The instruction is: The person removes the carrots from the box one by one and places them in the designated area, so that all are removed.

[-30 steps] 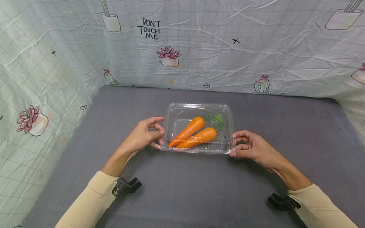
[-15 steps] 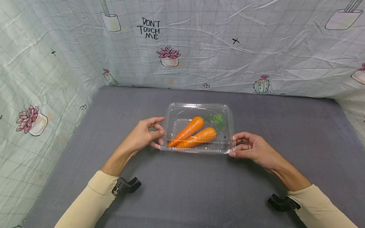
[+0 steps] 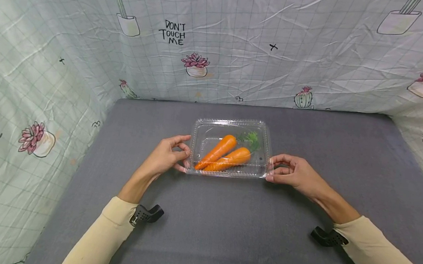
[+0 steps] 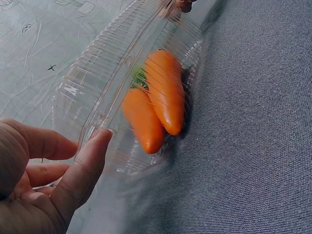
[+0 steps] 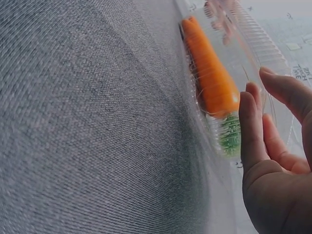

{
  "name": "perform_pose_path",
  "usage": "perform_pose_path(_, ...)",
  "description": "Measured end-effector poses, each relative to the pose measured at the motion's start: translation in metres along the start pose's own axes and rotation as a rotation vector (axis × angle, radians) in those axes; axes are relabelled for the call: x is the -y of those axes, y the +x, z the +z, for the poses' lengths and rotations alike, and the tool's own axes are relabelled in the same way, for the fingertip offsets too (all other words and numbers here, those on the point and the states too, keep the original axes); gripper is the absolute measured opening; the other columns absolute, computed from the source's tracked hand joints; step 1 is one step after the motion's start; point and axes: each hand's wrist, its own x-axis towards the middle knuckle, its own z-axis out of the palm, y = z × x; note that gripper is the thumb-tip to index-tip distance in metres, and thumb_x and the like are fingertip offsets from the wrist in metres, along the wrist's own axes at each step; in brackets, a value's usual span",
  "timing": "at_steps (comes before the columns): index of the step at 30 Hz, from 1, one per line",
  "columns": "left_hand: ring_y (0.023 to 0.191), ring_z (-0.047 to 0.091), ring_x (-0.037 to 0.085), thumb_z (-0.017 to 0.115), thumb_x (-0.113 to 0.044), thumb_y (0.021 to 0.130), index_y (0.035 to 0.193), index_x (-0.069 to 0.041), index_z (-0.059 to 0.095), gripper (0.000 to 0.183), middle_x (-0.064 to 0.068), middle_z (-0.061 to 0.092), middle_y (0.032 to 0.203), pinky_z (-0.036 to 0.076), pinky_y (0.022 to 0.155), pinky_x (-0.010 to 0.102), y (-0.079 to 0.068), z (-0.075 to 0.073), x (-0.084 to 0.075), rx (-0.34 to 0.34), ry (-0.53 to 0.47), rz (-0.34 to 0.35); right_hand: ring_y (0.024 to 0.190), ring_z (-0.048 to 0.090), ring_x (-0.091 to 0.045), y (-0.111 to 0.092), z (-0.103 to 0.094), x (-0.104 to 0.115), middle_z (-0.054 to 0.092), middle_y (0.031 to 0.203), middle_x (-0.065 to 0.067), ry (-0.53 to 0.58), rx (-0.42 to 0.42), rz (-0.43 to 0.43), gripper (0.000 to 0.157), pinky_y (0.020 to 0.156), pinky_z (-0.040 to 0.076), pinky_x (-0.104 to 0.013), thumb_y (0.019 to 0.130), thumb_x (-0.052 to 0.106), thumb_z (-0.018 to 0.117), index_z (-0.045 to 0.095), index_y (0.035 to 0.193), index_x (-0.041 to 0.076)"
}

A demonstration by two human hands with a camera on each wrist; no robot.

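Note:
On the grey cloth surface sits a lidded clear plastic clamshell box [image 3: 232, 121], its lid down over the base. Inside lie two orange carrots, a left carrot [image 3: 217, 152] and a right carrot [image 3: 235, 157], slanted with their tips toward the front left. Green carrot tops [image 3: 251, 138] show at the back right of the box. My left hand [image 3: 164, 156] pinches the rim at the front left corner; in the left wrist view its thumb [image 4: 92, 156] lies along the near side of that rim. Opposite, my right hand [image 3: 293, 171] pinches the front right corner between thumb and fingers.
Grey cloth [image 3: 224, 228] covers the table under the box and both forearms. Behind and to the sides hangs a pale printed curtain [image 3: 237, 66] with cactus drawings. Dark wrist mounts, a left mount [image 3: 148, 214] and a right mount [image 3: 328, 237], stick inward from the sleeves.
The box and left hand stay in place. My right hand and wrist shift very slightly, with the fingers still at the same corner.

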Motion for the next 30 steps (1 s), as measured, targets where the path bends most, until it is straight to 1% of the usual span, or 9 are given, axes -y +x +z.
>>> perform_pose_path(6, 0.069, 0.068, 0.022, 0.063, -0.001, 0.098, 0.151, 0.000, 0.043, 0.057, 0.018, 0.059, 0.106, 0.065, 0.062, 0.045, 0.0001, -0.0002, 0.0003, -0.003, 0.008, 0.005, 0.090, 0.073, -0.016, 0.0001, 0.0001, -0.0015, 0.069, 0.110, -0.011, -0.003, -0.013, -0.009, 0.054, 0.075, 0.063, -0.032, 0.087, 0.006, 0.081, 0.052, 0.131, -0.006)
perform_pose_path(13, 0.069, 0.068, 0.022, 0.063, -0.001, 0.098, 0.151, 0.001, 0.042, 0.058, 0.017, 0.058, 0.106, 0.065, 0.061, 0.045, -0.0001, -0.0005, -0.0004, -0.005, 0.014, 0.007, 0.087, 0.073, -0.015, 0.0005, 0.0004, -0.0024, 0.073, 0.098, -0.009, 0.015, -0.017, -0.016, 0.052, 0.072, 0.062, -0.030, 0.086, 0.004, 0.080, 0.053, 0.129, -0.007)
perform_pose_path(18, 0.069, 0.067, 0.023, 0.063, -0.001, 0.098, 0.151, 0.001, 0.043, 0.057, 0.017, 0.058, 0.105, 0.065, 0.061, 0.045, 0.0002, -0.0003, -0.0005, -0.008, 0.015, 0.007, 0.087, 0.073, -0.015, -0.0004, 0.0005, -0.0027, 0.074, 0.097, -0.011, -0.001, -0.016, -0.034, 0.052, 0.072, 0.062, -0.031, 0.087, 0.006, 0.080, 0.053, 0.129, -0.007)
perform_pose_path(25, 0.070, 0.068, 0.026, 0.064, -0.002, 0.098, 0.151, 0.000, 0.043, 0.057, 0.017, 0.058, 0.105, 0.065, 0.061, 0.044, 0.0007, 0.0000, 0.0001, -0.006, 0.014, 0.004, 0.087, 0.074, -0.019, -0.0010, 0.0006, -0.0033, 0.074, 0.097, -0.010, -0.010, -0.024, -0.029, 0.049, 0.071, 0.063, -0.033, 0.086, 0.009, 0.082, 0.056, 0.127, -0.002)
perform_pose_path(30, 0.069, 0.068, 0.024, 0.064, -0.002, 0.098, 0.151, 0.000, 0.043, 0.057, 0.017, 0.058, 0.105, 0.065, 0.060, 0.044, 0.0005, -0.0001, 0.0003, -0.004, 0.015, 0.011, 0.087, 0.074, -0.017, -0.0013, 0.0000, -0.0026, 0.074, 0.096, -0.010, 0.000, -0.015, -0.032, 0.049, 0.071, 0.063, -0.032, 0.087, 0.008, 0.081, 0.055, 0.127, -0.003)
